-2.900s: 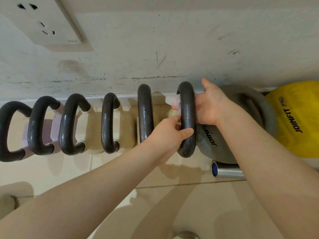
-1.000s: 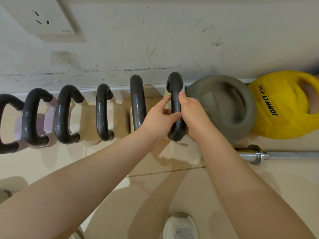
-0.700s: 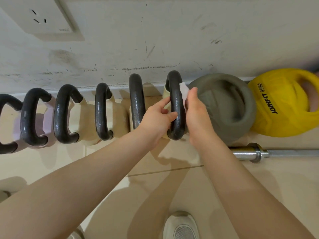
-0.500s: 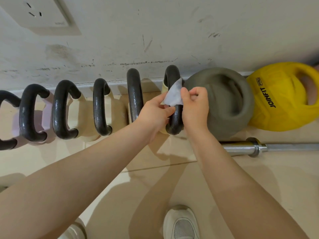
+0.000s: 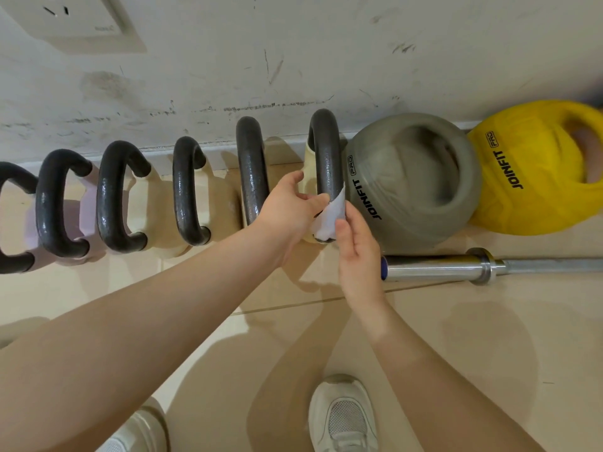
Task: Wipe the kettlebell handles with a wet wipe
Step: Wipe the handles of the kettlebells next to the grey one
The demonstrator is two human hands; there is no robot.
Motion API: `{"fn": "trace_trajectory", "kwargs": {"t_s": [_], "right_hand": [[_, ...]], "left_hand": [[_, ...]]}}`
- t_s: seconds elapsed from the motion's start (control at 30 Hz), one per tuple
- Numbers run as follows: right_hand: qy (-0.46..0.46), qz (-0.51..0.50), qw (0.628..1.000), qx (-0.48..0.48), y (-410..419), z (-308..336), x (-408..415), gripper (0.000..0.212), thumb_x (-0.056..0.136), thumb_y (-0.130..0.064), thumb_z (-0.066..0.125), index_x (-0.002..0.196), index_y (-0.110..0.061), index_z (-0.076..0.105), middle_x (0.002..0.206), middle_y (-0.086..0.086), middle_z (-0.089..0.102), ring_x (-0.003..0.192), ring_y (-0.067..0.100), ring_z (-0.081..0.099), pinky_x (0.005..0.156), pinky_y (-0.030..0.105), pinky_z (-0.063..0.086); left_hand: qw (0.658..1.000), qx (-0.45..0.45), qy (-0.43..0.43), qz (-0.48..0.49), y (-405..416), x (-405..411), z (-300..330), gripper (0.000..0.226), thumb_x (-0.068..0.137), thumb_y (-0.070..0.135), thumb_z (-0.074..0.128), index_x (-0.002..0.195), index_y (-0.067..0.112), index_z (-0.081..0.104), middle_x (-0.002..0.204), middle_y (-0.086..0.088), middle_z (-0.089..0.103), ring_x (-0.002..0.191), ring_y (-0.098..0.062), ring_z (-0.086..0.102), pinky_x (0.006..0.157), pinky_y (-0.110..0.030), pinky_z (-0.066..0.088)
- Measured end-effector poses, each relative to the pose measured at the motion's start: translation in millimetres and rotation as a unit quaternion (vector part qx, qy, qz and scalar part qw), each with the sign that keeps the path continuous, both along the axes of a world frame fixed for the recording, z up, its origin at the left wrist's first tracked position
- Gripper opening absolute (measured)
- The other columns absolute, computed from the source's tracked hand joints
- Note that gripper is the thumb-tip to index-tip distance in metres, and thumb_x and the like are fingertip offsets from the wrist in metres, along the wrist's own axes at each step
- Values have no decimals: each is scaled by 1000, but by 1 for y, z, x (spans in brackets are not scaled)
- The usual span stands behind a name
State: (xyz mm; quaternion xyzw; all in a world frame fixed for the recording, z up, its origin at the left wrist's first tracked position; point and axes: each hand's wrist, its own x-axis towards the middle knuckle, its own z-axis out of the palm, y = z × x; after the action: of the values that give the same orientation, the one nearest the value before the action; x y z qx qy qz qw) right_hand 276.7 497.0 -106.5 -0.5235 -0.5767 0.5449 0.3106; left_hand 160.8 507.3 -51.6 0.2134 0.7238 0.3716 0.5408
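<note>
Wipe [image 5: 330, 218], white and crumpled, sits over the near end of the rightmost dark handle [image 5: 325, 158], held from both sides. Left hand [image 5: 288, 210] pinches its left edge between thumb and fingertips; right hand [image 5: 354, 246] holds its right edge, thumb on the front, fingers curled behind. Handle runs long-axis away from the person toward the wall [image 5: 293, 60], arching up and over at the far end; its near end is hidden under the wipe. Its cream kettlebell body [image 5: 308, 164] shows only as a sliver on the left. Five more dark handles stand in a row to the left, side by side, all aligned the same way; the nearest one [image 5: 249, 171] lies just beside the left hand. Right of the wiped handle, touching or nearly so, a grey kettlebell [image 5: 414, 181], then a yellow kettlebell [image 5: 535, 177]. Steel bar [image 5: 456, 267] lies on the tile floor [image 5: 489, 353] in front of them. White shoe [image 5: 342, 415] at bottom. Wall socket [image 5: 71, 17] at upper left.
</note>
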Motion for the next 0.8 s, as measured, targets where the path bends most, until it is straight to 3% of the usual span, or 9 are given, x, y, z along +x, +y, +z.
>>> {"fn": "trace_trajectory", "kwargs": {"t_s": [0.07, 0.17, 0.27, 0.37, 0.5, 0.6, 0.73, 0.8], "right_hand": [[-51, 31, 998, 35, -6, -10, 7, 37, 99, -23, 35, 132, -14, 46, 113, -7, 62, 100, -2, 57, 87, 17, 46], [-123, 83, 986, 78, -5, -12, 10, 43, 98, -27, 32, 139, -15, 35, 126, 3, 59, 110, 16, 57, 91, 32, 47], [-153, 100, 979, 90, -8, -12, 8, 51, 98, -21, 36, 146, -16, 19, 144, 7, 42, 126, 18, 45, 99, 21, 36], [-127, 90, 986, 54, -12, -17, 6, 53, 98, -21, 38, 146, -15, 18, 144, 7, 41, 128, 17, 43, 106, 26, 35], [-111, 81, 986, 98, -4, -5, -9, 58, 98, -21, 35, 147, -16, 5, 155, 1, 16, 133, -5, 15, 103, 0, 14], [-141, 115, 960, 211, 23, 8, -22, 52, 98, -25, 27, 146, -10, 15, 154, -2, 9, 141, 8, 13, 114, 17, 15], [-262, 232, 874, 338, 73, 20, -22, 49, 95, -29, 26, 135, -6, 44, 149, 9, 34, 140, 25, 25, 113, 35, 21], [-314, 257, 830, 382, 92, 29, -23, 46, 94, -28, 29, 126, -7, 55, 143, 10, 45, 136, 27, 34, 113, 40, 27]], "left_hand": [[1000, -11, 5, 2, 0, 2, 2, 57, 87, 21, 60, 139, 19, 36, 107, -4, 64, 101, -22, 63, 97, -42, 48], [1000, -24, 7, 2, -1, 2, 4, 37, 89, 19, 58, 124, 15, 51, 109, -8, 65, 100, -26, 64, 94, -41, 51], [1000, -22, -14, 14, -1, 3, 5, 20, 89, 17, 58, 108, 10, 58, 104, -9, 66, 94, -26, 65, 92, -39, 53], [999, -19, -19, 18, -1, 3, 7, 12, 90, 14, 57, 100, 10, 56, 98, -9, 63, 88, -23, 62, 92, -38, 53], [1000, -22, -4, 10, -1, 3, 10, 19, 90, 14, 55, 108, 9, 58, 96, -9, 65, 88, -25, 63, 89, -40, 54], [998, -34, -42, 27, 0, 2, 18, 24, 94, 12, 43, 114, 10, 55, 102, -13, 65, 90, -25, 65, 89, -40, 54], [982, -8, -134, 135, 4, -9, 34, 11, 97, 24, 41, 102, 21, 50, 92, 3, 60, 82, -8, 57, 67, -17, 48], [979, 11, -134, 152, 6, -16, 38, 14, 96, 29, 43, 109, 26, 48, 92, 9, 57, 88, -5, 55, 77, -17, 46]]}}
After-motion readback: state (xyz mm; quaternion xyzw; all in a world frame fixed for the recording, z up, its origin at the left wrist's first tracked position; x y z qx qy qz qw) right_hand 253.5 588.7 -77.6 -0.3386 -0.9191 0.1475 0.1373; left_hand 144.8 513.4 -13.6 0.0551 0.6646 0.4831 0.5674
